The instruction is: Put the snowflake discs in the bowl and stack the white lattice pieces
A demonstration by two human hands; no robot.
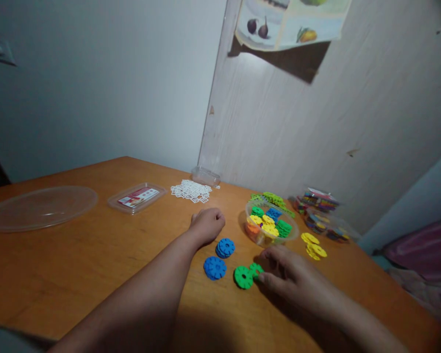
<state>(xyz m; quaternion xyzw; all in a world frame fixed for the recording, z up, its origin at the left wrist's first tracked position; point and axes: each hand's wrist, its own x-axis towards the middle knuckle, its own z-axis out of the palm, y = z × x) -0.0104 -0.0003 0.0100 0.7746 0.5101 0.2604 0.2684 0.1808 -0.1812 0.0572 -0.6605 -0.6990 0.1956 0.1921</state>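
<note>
My left hand rests on the table in a loose fist, with no piece showing in it. Just below it lie two small piles of blue notched discs, one pile nearer the fist and another pile closer to me. My right hand has its thumb and curled fingers at the edge of a green notched disc, which it appears to grip. Touching that piece on its left is another green disc flat on the table. The undersides of the right fingers are partly hidden.
Beyond my right hand stands a clear tub of coloured discs. Yellow discs lie to its right, near more boxes. White lattice pieces, a labelled lid and a large oval lid lie leftward.
</note>
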